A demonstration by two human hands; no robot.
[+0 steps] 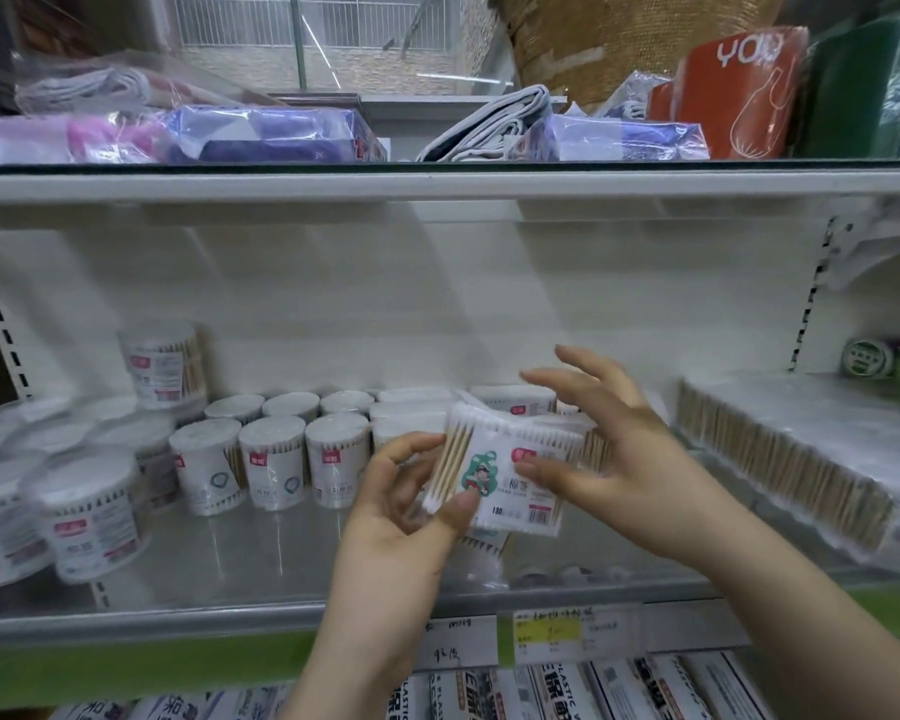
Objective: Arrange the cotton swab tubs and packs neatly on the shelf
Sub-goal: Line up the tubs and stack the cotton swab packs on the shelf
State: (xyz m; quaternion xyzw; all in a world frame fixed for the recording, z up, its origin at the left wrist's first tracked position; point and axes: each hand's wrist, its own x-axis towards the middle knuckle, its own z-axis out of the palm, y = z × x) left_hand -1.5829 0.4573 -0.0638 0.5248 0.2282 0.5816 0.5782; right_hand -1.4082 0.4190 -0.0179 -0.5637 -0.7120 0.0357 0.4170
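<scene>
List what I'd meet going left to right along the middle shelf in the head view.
Large tubs → small tubs → flat pack pinched by the left hand → long wrapped swab bundle → small round green containers.

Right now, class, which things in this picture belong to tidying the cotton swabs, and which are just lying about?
Belong to the job: flat swab pack, held in the left hand with the right hand touching it; round swab tubs; long swab packs; shelf.

Just lying about: bagged cloths on the shelf above; orange pack; tape rolls; price labels.
</scene>
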